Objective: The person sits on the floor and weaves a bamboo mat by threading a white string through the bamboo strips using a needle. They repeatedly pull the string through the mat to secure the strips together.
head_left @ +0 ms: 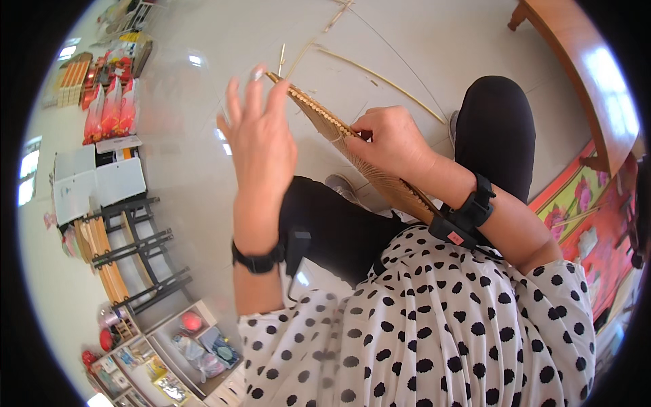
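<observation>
The right hand (397, 144) pinches the long edge of a bamboo panel (369, 169), seemingly woven; the left hand (261, 146), fingers spread wide, is beside its far corner.

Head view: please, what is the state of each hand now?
Left hand: open, no held thing visible.
Right hand: closed, holding the edge of the brown woven piece.

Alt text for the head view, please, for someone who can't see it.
The person's right hand touches the edge of a slanted tan panel, while the open left hand is raised near its far end. Thin sticks lie on the pale floor beyond.
</observation>
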`<state>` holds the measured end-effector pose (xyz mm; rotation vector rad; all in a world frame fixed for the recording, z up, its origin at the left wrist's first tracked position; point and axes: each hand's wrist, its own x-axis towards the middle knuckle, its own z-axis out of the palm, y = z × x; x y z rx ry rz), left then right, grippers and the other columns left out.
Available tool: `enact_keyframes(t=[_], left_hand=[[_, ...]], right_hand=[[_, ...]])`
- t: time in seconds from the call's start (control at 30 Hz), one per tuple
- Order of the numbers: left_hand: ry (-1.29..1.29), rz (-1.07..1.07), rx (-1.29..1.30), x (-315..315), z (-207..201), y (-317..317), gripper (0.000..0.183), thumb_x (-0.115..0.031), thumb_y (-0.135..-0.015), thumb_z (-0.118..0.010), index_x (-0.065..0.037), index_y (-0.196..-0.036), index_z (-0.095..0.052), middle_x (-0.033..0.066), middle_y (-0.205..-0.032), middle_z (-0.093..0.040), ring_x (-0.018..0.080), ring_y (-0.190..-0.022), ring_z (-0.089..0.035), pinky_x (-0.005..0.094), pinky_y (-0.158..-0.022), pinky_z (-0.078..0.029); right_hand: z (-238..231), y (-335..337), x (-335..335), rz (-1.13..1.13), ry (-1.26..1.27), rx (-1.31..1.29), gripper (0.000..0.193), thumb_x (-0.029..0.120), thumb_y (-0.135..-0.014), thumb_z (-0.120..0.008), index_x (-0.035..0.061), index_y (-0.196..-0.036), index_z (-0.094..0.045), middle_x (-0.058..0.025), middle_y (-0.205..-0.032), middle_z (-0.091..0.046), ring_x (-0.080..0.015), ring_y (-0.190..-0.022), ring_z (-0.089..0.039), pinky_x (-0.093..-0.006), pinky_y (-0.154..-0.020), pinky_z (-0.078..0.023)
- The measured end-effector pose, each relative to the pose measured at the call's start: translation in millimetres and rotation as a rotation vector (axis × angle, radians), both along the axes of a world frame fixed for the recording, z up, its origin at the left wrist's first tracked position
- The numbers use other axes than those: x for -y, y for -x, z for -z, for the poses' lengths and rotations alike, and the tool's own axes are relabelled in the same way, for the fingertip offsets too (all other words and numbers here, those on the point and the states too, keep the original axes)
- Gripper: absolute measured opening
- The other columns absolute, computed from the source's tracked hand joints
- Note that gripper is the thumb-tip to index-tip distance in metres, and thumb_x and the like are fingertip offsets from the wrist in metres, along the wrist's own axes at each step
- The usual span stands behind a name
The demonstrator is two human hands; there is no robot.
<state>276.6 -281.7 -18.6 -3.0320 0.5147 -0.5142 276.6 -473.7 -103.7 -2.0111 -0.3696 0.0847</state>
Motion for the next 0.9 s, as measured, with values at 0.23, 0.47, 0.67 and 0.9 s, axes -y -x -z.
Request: enact_keyframes(t=[0.23,0.47,0.67,0.9], left_hand=[[-0.321,0.229,-0.312,-32,11,-47,0.025,-0.006,-0.078,-0.078,-0.019,-0.099,-0.073,-0.0045,-0.101,-0.069,0.0211,-0.112,-0.061,0.0708,-0.119,-0.02],[-0.252,0.184,-0.07,-41,-21,-30,0.013,-0.017,-0.079,-0.081,-0.019,-0.088,-0.072,-0.0045,-0.08,-0.065,0.0183,-0.086,-0.067,0.0628,-0.121,-0.027],[-0.291,-0.047,-0.119,0,-6,-3,0.009,-0.022,-0.085,-0.075,-0.013,-0.087,-0.073,0.0046,-0.086,-0.073,0.0237,-0.081,-0.073,0.0619,-0.11,-0.038],[-0.011,-0.117,-0.436,66,30,26,0.011,-0.008,-0.086,-0.065,-0.005,-0.084,-0.076,0.0173,-0.09,-0.075,0.0338,-0.086,-0.075,0.0486,-0.078,-0.059]], right_hand=[[-20,7,-5,-0.087,0.141,0.043,0.021,0.017,-0.079,-0.071,0.0001,-0.089,-0.078,-0.0194,-0.078,-0.07,-0.0369,-0.073,-0.068,-0.0451,-0.072,-0.056],[-66,50,17,0.013,-0.053,0.568,0.013,0.004,-0.085,-0.07,-0.0004,-0.096,-0.076,-0.0118,-0.082,-0.07,-0.028,-0.066,-0.067,-0.0371,-0.063,-0.054],[-41,37,-2,0.144,-0.047,0.054,0.019,0.017,-0.087,-0.067,0.0008,-0.083,-0.075,-0.0182,-0.074,-0.07,-0.0341,-0.065,-0.069,-0.0399,-0.062,-0.056],[-11,0,1,0.286,-0.143,-0.458,0.045,0.038,-0.095,-0.066,-0.0065,-0.093,-0.072,-0.0113,-0.079,-0.073,-0.0191,-0.064,-0.071,-0.0333,-0.058,-0.058]])
